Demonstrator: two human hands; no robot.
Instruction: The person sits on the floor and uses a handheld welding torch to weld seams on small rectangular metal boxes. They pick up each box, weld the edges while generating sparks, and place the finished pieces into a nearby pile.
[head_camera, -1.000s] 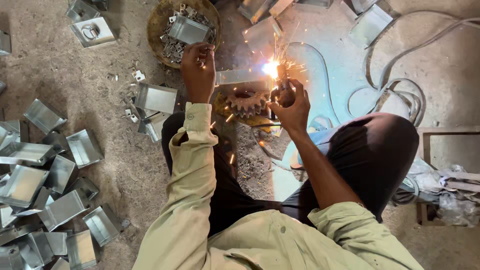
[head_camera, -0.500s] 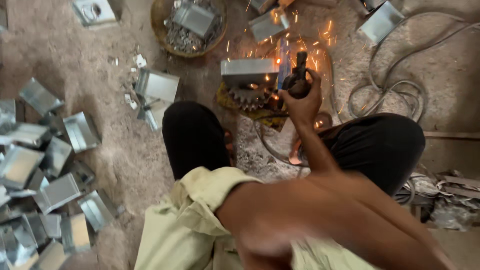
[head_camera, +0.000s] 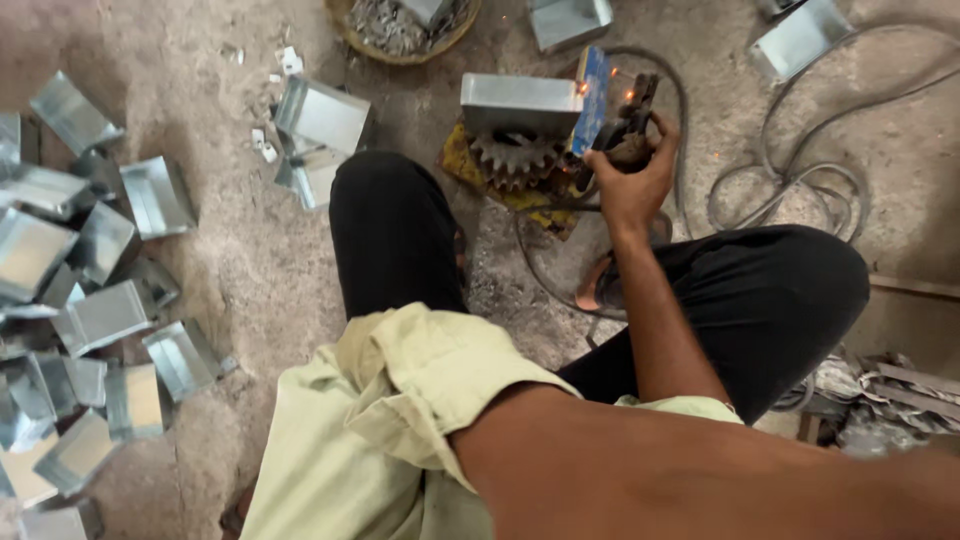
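The right hand is clenched round a dark welding holder, its tip at the right end of a folded sheet-metal box. A few orange sparks glow at that corner, beside a blue-lit edge. The box rests on a rusty gear, which lies on a yellow rag on the floor, at about 12 o'clock from the person's knees.

The left hand is out of view: only the forearm crosses the bottom of the picture, so I cannot tell what it holds.

At 9 o'clock lies a heap of like boxes, and two more sit at 11 o'clock just beside the left knee. A round basket of small metal bits stands at the top edge. Grey cables loop at 2 o'clock.

As to progress, I judge the seam on this box to be under way. Which loose boxes are welded cannot be told.
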